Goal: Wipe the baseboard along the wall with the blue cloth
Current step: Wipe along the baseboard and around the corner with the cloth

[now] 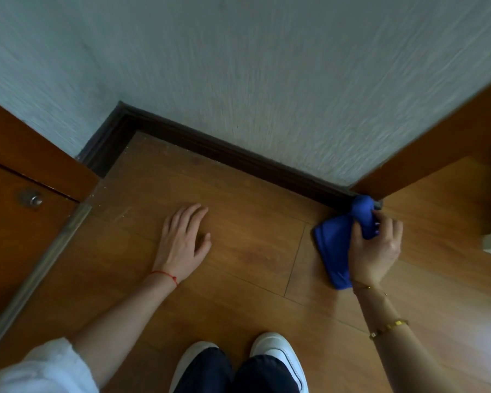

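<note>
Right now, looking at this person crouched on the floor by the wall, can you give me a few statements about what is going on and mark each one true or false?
1. The right hand grips the blue cloth. True.
2. The cloth's bunched tip is pressed at the right end of the dark baseboard, next to the wooden frame. True.
3. The left hand holds a spray bottle. False: it lies flat and open on the wooden floor, holding nothing.
4. The baseboard is white. False: it is dark brown under a pale textured wall.
5. The person is barefoot. False: white shoes show at the bottom edge.
</note>
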### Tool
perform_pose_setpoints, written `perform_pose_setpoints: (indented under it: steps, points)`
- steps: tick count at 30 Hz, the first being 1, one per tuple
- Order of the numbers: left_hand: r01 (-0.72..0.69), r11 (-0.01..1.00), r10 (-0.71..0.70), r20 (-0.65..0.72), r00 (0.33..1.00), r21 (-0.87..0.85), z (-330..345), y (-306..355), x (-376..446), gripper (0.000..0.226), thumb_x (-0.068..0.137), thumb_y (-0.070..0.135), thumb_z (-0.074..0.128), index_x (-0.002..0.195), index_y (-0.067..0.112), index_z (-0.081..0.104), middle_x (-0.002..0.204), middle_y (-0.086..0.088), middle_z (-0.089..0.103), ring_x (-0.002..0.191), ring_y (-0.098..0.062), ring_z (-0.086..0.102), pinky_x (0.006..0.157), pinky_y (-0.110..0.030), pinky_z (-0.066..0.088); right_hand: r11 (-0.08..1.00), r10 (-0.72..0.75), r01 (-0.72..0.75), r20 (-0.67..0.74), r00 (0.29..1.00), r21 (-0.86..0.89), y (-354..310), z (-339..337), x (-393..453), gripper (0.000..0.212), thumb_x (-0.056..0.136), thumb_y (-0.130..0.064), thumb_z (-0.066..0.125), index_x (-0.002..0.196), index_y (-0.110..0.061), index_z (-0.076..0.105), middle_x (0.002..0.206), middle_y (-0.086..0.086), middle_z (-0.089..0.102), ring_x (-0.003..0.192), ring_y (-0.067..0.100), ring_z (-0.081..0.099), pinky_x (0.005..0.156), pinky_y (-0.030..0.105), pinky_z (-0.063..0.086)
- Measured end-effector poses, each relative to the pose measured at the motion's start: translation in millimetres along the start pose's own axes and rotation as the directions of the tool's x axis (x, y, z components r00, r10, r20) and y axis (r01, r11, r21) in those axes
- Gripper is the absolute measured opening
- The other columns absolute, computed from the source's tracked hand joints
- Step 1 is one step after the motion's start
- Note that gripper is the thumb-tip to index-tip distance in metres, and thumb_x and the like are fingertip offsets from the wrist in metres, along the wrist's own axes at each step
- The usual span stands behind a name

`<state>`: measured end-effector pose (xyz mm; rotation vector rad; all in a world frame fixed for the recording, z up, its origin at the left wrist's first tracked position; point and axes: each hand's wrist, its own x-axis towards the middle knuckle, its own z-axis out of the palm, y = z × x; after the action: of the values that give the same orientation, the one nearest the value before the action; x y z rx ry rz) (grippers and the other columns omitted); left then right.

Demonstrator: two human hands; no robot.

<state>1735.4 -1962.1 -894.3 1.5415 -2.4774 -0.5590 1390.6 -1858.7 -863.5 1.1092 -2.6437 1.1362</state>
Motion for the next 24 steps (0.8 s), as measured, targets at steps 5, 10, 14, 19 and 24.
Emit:
perform_pose_setpoints:
  steps: [5, 10, 14, 19, 24]
  points:
    - [-0.021, 0.993, 0.020, -0.014, 1.000, -0.112, -12.5, 14.4, 5.1, 0.048, 0.096, 0.043, 0.042, 0.134, 0.018, 0.056, 0.135, -0.002, 0.057, 0.129, -0.020, 0.049, 0.105, -0.042, 0.044, 0.988, -0.123, 0.107, 0.151, 0.981, 0.111, -23.2, -0.9, -9.6, 0.032, 0.083, -0.004, 0.071, 0.114, -0.008, 0.063, 0.110, 0.008, 0.057, 0.100, 0.022, 0.055, 0.086, 0.031, 0.045]
    - [-0.061, 0.986, 0.056, -0.038, 0.998, -0.153, -37.2, 13.6, 11.5, 0.032, 0.095, 0.033, 0.055, 0.122, 0.017, 0.065, 0.121, -0.001, 0.064, 0.115, -0.016, 0.058, 0.096, -0.038, 0.052, 0.964, -0.237, 0.192, 0.265, 0.935, 0.185, -48.4, -3.7, -12.4, 0.031, 0.085, -0.007, 0.072, 0.114, -0.010, 0.065, 0.109, 0.002, 0.057, 0.094, 0.006, 0.050, 0.082, 0.018, 0.042]
    - [-0.090, 0.983, 0.080, -0.069, 0.994, -0.158, -56.3, 10.1, 15.8, 0.028, 0.094, 0.029, 0.059, 0.119, 0.016, 0.066, 0.117, -0.001, 0.065, 0.111, -0.016, 0.061, 0.090, -0.031, 0.054, 0.954, -0.275, 0.220, 0.300, 0.913, 0.203, -60.6, -7.1, -17.1, 0.032, 0.084, -0.006, 0.072, 0.114, -0.011, 0.064, 0.108, -0.003, 0.056, 0.093, 0.002, 0.049, 0.082, 0.004, 0.037]
    - [-0.123, 0.983, 0.109, -0.101, 0.989, -0.138, -70.1, 3.4, 15.7, 0.029, 0.094, 0.028, 0.060, 0.119, 0.016, 0.066, 0.116, -0.002, 0.066, 0.109, -0.016, 0.062, 0.089, -0.028, 0.052, 0.954, -0.280, 0.213, 0.374, 0.884, 0.212, -71.7, -3.5, -24.7, 0.033, 0.085, -0.008, 0.072, 0.116, -0.015, 0.063, 0.110, -0.008, 0.053, 0.094, 0.004, 0.052, 0.080, 0.009, 0.041]
    - [-0.128, 0.987, 0.118, -0.099, 0.988, -0.101, -83.8, -1.8, 16.5, 0.029, 0.094, 0.027, 0.061, 0.119, 0.016, 0.067, 0.115, -0.001, 0.066, 0.108, -0.015, 0.062, 0.089, -0.031, 0.055, 0.957, -0.278, 0.216, 0.401, 0.873, 0.194, -81.7, 0.1, -22.4, 0.033, 0.085, -0.010, 0.071, 0.117, -0.013, 0.062, 0.113, -0.002, 0.055, 0.095, 0.005, 0.051, 0.080, 0.008, 0.040]
